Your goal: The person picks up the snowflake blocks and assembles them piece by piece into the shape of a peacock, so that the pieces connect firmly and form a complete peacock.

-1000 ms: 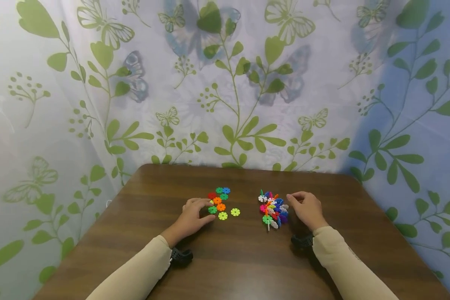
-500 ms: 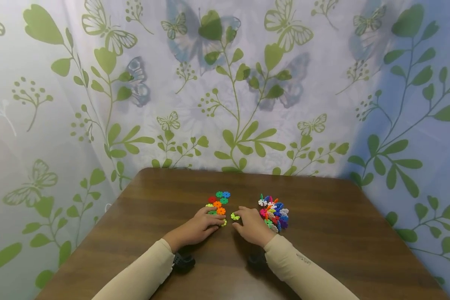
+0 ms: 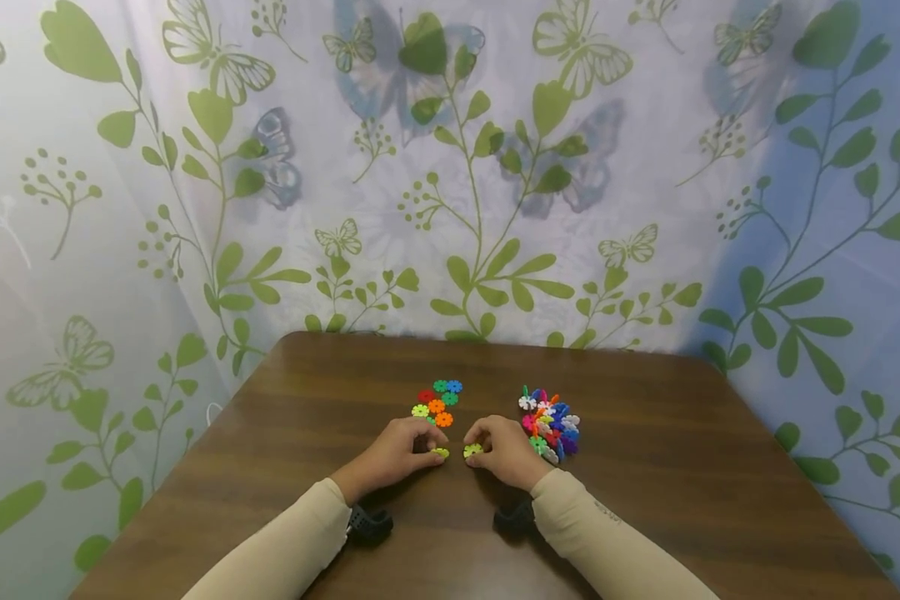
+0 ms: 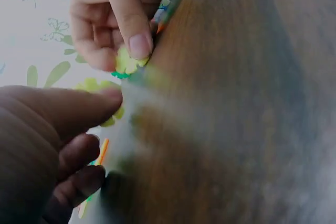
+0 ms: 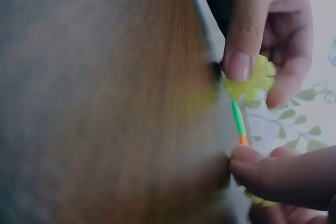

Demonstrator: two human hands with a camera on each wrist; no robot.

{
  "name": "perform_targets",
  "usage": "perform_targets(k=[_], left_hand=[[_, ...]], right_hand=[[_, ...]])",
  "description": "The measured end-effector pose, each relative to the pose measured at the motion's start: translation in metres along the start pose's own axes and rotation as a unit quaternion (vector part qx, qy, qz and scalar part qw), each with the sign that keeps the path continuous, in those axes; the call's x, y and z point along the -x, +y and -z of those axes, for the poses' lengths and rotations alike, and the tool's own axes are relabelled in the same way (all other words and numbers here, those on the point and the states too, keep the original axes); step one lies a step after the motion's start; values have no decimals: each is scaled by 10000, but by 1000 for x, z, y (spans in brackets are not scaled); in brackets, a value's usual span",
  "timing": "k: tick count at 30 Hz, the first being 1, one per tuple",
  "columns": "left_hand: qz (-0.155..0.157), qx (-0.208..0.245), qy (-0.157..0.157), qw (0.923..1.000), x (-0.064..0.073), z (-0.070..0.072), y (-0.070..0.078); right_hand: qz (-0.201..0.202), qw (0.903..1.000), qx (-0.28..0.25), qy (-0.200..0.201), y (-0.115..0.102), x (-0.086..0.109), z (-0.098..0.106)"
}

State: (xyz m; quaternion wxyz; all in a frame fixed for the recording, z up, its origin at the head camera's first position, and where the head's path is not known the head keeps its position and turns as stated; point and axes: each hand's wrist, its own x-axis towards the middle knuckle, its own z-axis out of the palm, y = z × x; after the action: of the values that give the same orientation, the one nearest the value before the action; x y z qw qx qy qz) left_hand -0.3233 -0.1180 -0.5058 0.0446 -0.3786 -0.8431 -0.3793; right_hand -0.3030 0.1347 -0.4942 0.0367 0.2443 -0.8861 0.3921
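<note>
Head view shows me left hand (image 3: 393,450) and right hand (image 3: 506,452) pinching discs (image 3: 472,451), likely light and stiff, best gripped by their rims.

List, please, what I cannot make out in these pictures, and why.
Head: most of a green disc, hidden by the left hand.
Head: piece count in the heap; pieces are small and overlapping.
Right wrist: most of the yellow disc held by the right hand, which covers it.
Right wrist: tabletop detail, blurred.
</note>
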Motion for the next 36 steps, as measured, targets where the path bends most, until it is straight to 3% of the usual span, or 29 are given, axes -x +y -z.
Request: perform_targets(k=[5,8,12,17,25,31,36], left_hand=[[462,496,438,9967,1,3,1],[770,823,568,9920,1,3,1],[936,1045,655,9879,0,2,1],[997,1259,749,9842,0,1,2],[842,1634,885,9790,1,1,3],[871,1968,1003,9714,2,2,7],[812,2054,1037,9698,2,2,4]], right_hand=[[-257,9919,-1237,138,5,-1,-1],[-358,9843,-1674,437,8,-2,-3],[-460,9719,-2188,734,9,0,-4],[-353,9570,-2846,426,7,1,-6],[-346,9557,-2886,468,4,2,-10],[-246,9422,-3330,280,1,3,-7],[-147,9423,-3341,115,4,3,-5]])
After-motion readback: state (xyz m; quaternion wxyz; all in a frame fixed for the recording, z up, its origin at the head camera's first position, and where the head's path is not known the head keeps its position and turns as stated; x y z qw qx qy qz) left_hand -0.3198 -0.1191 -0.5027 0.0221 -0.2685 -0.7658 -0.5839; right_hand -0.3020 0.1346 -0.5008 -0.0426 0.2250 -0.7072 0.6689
